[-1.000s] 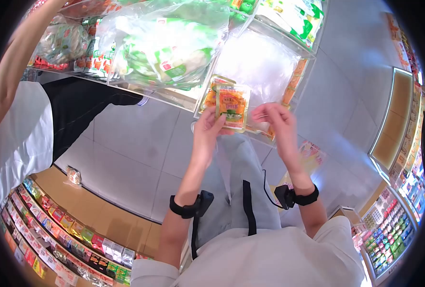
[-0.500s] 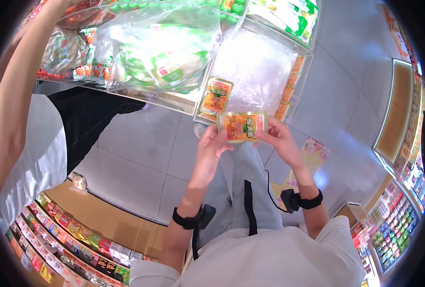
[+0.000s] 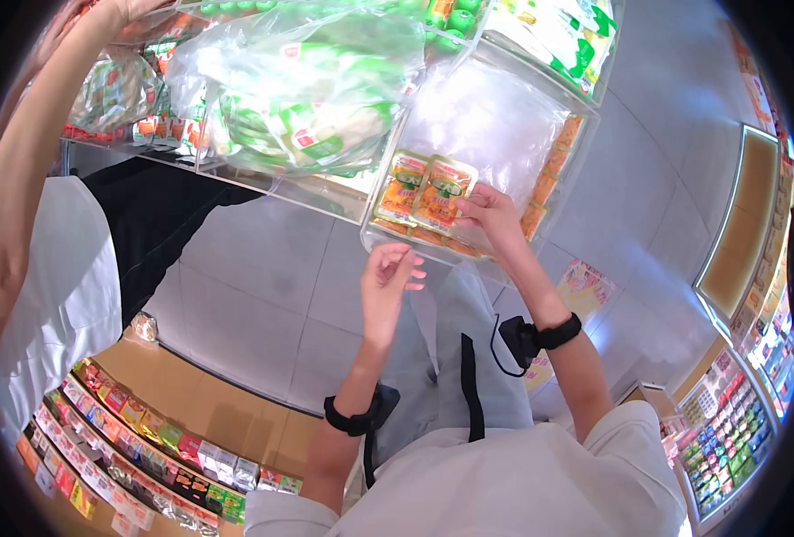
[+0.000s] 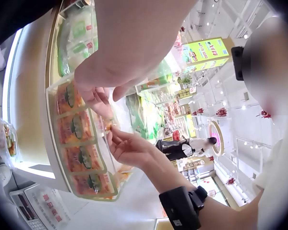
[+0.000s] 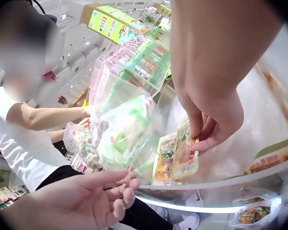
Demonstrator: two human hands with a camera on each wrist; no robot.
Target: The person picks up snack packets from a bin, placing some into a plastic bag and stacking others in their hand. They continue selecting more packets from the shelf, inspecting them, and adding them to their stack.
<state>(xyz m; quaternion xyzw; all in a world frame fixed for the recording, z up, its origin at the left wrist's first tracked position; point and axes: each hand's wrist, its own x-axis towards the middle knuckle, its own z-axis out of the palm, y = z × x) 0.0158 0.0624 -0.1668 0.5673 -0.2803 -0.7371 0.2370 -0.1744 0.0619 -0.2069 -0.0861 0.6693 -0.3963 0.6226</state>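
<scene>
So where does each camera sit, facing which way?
Head: worn on the head, facing forward-down at left hand, right hand and pinched packet; forearms and shirt show.
Left wrist: strapped there, facing a packet row; both hands and right-wrist camera show.
Right wrist: strapped there, facing the pinched packet; both hands show.
Head and right wrist share another white-shirted person.

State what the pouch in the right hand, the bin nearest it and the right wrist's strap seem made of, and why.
Pouch: probably glossy plastic film; thin, printed, shiny. Bin: likely smooth acrylic, perhaps glass; its walls are transparent. Strap: possibly matte fabric; dull black, closely curved.
</scene>
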